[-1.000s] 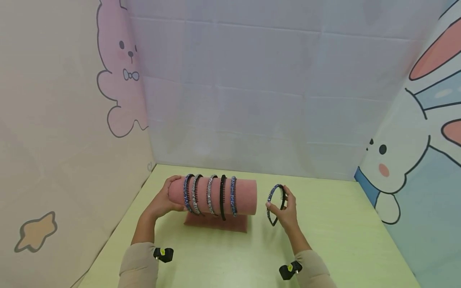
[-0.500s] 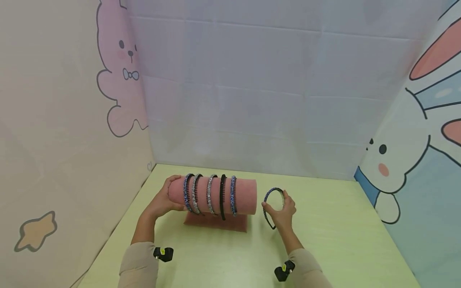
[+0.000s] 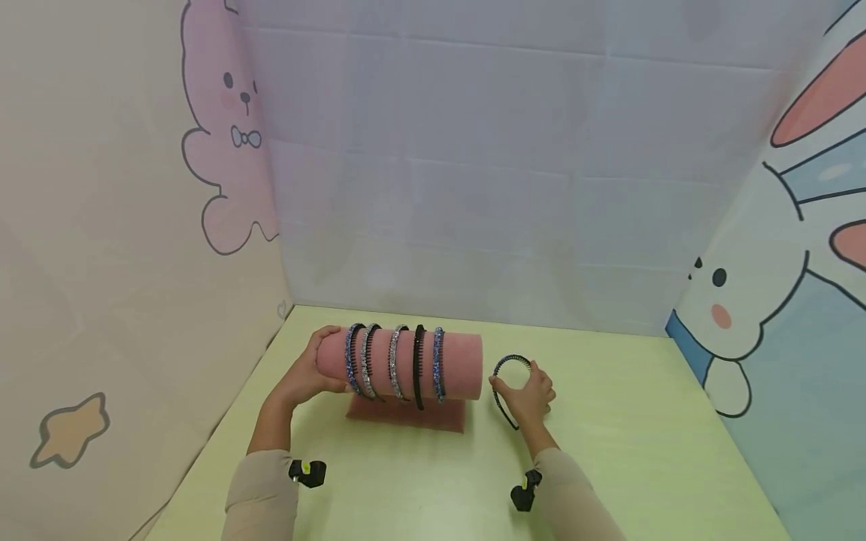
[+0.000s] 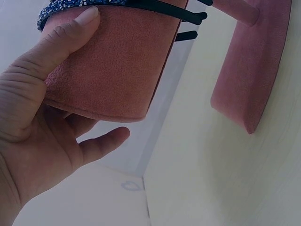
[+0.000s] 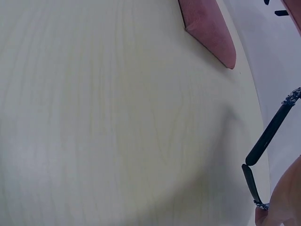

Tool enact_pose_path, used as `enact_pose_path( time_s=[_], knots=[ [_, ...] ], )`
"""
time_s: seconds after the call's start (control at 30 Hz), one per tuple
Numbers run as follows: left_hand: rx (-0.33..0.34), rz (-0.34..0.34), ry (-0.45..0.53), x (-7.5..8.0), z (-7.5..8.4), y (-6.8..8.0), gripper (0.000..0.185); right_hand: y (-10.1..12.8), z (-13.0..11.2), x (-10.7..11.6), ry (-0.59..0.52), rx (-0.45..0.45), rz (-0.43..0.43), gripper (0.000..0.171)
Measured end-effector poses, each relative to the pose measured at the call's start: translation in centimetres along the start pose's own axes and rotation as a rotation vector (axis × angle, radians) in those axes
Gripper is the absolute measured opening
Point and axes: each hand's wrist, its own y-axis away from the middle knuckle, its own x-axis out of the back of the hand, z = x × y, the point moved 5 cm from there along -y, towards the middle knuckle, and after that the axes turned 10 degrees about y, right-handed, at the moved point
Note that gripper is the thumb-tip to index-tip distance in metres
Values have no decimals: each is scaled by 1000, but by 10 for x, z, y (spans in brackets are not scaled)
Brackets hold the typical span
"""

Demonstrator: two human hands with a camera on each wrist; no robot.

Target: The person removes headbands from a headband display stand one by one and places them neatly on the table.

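Note:
A pink velvet headband stand lies across the table, its cylinder (image 3: 463, 366) raised on a flat base (image 3: 406, 415). Several headbands circle the cylinder: blue and silver glittery ones and a dark one (image 3: 419, 368). My left hand (image 3: 303, 379) grips the cylinder's left end; in the left wrist view its thumb (image 4: 70, 33) presses the velvet near a blue glittery headband (image 4: 70, 4). Just off the cylinder's right end, my right hand (image 3: 531, 398) holds another headband (image 3: 512, 357) by its two arms, between thumb and fingers. Its dark tips (image 5: 270, 134) point downward in the right wrist view.
The pale yellow table (image 3: 643, 451) runs back to a white cloth wall (image 3: 433, 188). Printed side walls carry a bear (image 3: 233, 150) on the left and a rabbit (image 3: 751, 300) on the right.
My right hand has moved slightly left towards the cylinder and turned the headband, so its loop faces me more openly. The left hand and the stand have stayed put.

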Motion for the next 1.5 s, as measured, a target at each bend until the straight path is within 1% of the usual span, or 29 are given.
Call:
enact_pose_path(
  time_s=[0.13, 0.27, 0.4, 0.53, 0.67, 0.8, 0.9, 1.03, 1.2, 1.33, 1.5],
  knots=[
    [7, 7, 7, 2, -2, 0, 112, -5, 0, -5, 28, -30, -43, 109],
    [2, 4, 18, 2, -3, -1, 112, -10, -1, -7, 65, -40, -75, 110],
    [5, 3, 25, 1, -2, -1, 112, -10, 2, -8, 109, -56, -108, 109],
    [-8, -2, 19, -1, 0, 1, 111, -9, 8, -12, 159, -72, -131, 109],
    [-11, 7, 10, -1, 0, 2, 111, -8, 11, -16, 196, -51, -134, 109],
    [4, 11, 17, -2, -3, 3, 110, -7, 13, -19, 246, -36, -143, 107],
    [5, 13, 23, -2, -5, 2, 110, -7, 14, -21, 291, -35, -155, 106],
    [2, 25, 14, -1, -6, 1, 110, -8, 13, -23, 323, -26, -159, 102],
    [-6, 13, 19, -3, -5, 0, 111, -8, 13, -24, 364, -39, -151, 96],
    [-12, 17, 16, -2, -4, -1, 111, -8, 10, -23, 362, -42, -119, 95],
    [13, 22, 19, -3, 3, 2, 111, -5, 5, -22, 346, -50, -122, 94]
  ],
)
